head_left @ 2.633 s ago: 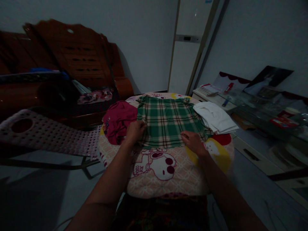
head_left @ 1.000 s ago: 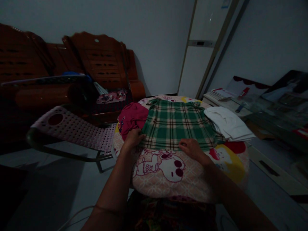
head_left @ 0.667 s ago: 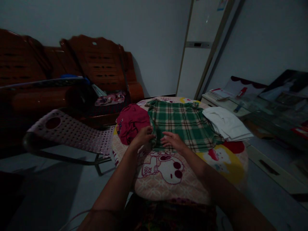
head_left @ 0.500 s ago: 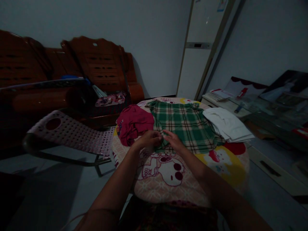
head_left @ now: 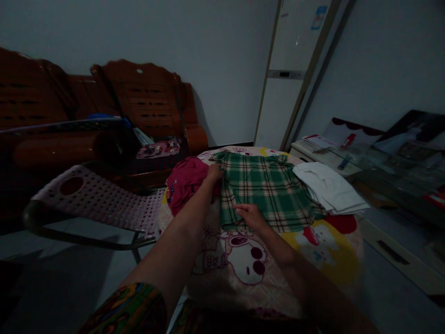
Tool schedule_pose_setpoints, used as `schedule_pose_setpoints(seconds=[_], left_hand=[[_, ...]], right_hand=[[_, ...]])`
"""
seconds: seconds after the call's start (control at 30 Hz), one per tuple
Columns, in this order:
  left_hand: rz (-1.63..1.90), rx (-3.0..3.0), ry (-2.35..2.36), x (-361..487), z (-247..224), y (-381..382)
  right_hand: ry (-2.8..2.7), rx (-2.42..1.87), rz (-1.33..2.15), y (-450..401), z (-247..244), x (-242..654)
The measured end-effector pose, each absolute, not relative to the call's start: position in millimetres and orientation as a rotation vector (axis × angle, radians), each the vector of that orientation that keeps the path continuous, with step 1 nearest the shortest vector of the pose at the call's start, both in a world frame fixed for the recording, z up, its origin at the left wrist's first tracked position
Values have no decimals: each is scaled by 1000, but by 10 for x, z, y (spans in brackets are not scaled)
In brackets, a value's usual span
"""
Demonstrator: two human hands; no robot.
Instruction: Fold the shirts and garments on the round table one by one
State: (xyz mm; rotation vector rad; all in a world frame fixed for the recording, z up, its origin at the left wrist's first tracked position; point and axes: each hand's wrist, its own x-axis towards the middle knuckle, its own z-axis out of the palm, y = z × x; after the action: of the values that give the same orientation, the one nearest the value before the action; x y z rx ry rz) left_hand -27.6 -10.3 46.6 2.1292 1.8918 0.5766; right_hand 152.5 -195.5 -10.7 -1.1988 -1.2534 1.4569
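Note:
A green plaid shirt (head_left: 267, 185) lies spread on the round table's patterned cloth (head_left: 243, 283). At its upper left edge is my left hand (head_left: 214, 172), fingers closed on the fabric near the corner. My right hand (head_left: 248, 214) rests on the shirt's lower left part, its fingers stretched out. To the left, a crumpled magenta garment (head_left: 186, 181) lies partly behind my left forearm. A folded white cloth stack (head_left: 330, 188) touches the shirt's right side.
A woven chair (head_left: 100, 199) stands left of the table, with a carved wooden sofa (head_left: 146, 97) behind it. On the right is a glass-topped cabinet (head_left: 389, 185) with papers (head_left: 316, 142). A tall white appliance (head_left: 278, 111) stands at the back.
My left hand has moved away from my right hand, up to the shirt's upper left edge. The shirt's left side now lies flatter. My right hand has stayed near the same place.

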Motion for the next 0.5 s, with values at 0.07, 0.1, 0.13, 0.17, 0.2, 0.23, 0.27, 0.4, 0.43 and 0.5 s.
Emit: schedule_pose_setpoints(seconds=[0.07,0.1,0.13,0.17,0.2,0.23,0.27,0.4,0.43,0.5], left_hand=[[540,2117,1933,-300,443,30],[516,2110,1955,-315,434,90],[492,2109,1966,-330,427,145],[467,2110,1971,-342,420,196],[441,2112,1972,-352,413,243],[416,2115,1973,-358,405,287],[393,2118,1974,-362,397,328],[335,2123,1994,-382,374,475],[331,2121,2003,-392,376,509],[332,2119,2016,-417,398,575]], right_hand=[[-1276,-1209,1435,-1958,-133,1533],[-1298,-1225,1414,-1957,-145,1539],[-1325,-1245,1387,-1953,-155,1544],[-1353,-1264,1357,-1948,-164,1550],[-1379,-1281,1332,-1945,-171,1556],[-1397,-1295,1322,-1943,-174,1561],[-1405,-1307,1327,-1943,-173,1565],[-1384,-1311,1401,-1972,-137,1562],[-1370,-1304,1417,-1982,-123,1557],[-1339,-1297,1443,-2001,-89,1549]])
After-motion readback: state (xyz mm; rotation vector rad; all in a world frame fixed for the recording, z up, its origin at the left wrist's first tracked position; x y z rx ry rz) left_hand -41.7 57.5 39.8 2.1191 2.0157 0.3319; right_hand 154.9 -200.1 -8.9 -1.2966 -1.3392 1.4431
